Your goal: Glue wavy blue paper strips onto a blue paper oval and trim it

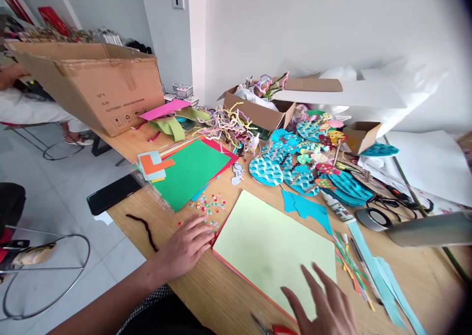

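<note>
A stack of paper sheets with a pale green sheet on top lies on the table before me. My left hand rests at its left edge, fingers stretched out and holding nothing, beside scattered paper confetti. Over the near right part of the sheet is my right hand, its fingers spread and nothing in them. I cannot tell whether its fingertips touch the paper. Scissors with red handles lie at the near edge, partly cut off by the frame. Left of my left hand is a dark brown pipe cleaner.
A green sheet and a black phone lie to the left. Behind are a large cardboard box, tangled pipe cleaners and blue paper crafts. Glue, tape and paper strips sit right.
</note>
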A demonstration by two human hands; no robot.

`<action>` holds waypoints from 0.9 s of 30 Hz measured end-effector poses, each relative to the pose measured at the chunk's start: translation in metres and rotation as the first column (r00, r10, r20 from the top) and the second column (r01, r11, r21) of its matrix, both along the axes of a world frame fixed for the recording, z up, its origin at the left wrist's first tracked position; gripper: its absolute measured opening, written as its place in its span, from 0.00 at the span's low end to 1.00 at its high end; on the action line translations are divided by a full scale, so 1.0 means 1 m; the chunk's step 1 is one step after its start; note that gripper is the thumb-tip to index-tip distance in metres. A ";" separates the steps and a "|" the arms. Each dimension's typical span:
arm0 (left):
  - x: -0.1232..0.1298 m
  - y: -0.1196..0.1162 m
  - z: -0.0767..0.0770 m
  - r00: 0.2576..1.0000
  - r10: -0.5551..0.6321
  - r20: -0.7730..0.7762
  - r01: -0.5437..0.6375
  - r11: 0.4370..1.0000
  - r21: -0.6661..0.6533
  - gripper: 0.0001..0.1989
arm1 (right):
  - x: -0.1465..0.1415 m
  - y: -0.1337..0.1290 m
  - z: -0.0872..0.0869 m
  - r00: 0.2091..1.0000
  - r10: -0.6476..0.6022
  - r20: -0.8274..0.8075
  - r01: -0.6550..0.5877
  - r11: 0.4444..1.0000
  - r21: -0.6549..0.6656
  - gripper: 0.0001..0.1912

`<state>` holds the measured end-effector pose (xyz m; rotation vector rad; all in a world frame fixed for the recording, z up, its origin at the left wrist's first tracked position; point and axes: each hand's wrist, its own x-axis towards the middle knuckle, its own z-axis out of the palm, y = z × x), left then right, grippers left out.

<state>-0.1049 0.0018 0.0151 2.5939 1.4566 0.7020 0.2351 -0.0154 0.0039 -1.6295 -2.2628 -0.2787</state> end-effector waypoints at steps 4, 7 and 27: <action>0.005 0.002 0.005 0.999 -0.006 0.052 0.008 1.000 -0.028 0.12 | -0.061 0.007 0.018 0.933 0.356 -0.059 -0.356 0.934 -0.004 0.28; 0.007 0.002 0.008 0.998 -0.003 0.068 0.004 1.000 -0.022 0.13 | -0.093 0.013 0.015 0.896 0.444 0.020 -0.444 0.896 -0.022 0.25; -0.005 -0.004 0.006 0.994 0.042 0.103 -0.044 0.999 0.009 0.13 | -0.132 0.019 0.009 0.900 0.389 0.195 -0.385 0.921 -0.058 0.15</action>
